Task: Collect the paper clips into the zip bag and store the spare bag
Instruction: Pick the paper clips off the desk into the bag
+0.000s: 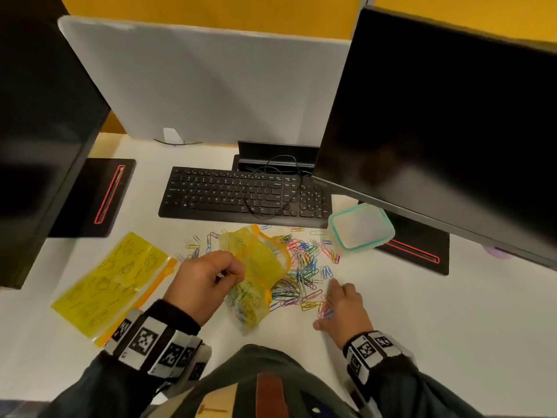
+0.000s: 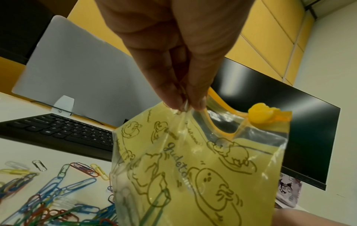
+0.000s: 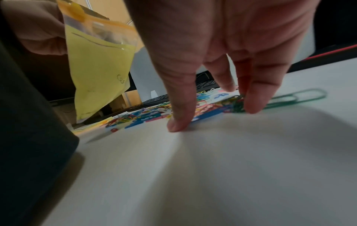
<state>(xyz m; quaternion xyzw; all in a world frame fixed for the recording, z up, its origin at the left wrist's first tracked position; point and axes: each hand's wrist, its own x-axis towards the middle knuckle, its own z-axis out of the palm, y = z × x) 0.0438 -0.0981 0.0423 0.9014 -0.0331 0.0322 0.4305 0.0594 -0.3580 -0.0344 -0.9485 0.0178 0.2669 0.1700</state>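
The right hand (image 1: 342,309) lies nearest, low on the white desk (image 1: 422,312), fingers spread and fairly straight, fingertips (image 3: 253,107) pressing down on a small cluster of paper clips (image 1: 324,309) at the near right edge of the pile — nothing is pinched yet, as far as the right wrist view shows. Just to its left the left hand (image 1: 205,285) pinches the orange zip rim of the yellow zip bag (image 1: 259,267), which hangs with its mouth open toward the right and some clips already inside. So the bag mouth sits left of and above the gathering fingers. Beyond, the main heap (image 1: 301,267) spreads toward the keyboard (image 1: 241,194); the spare bag (image 1: 111,282) lies flat at far left.
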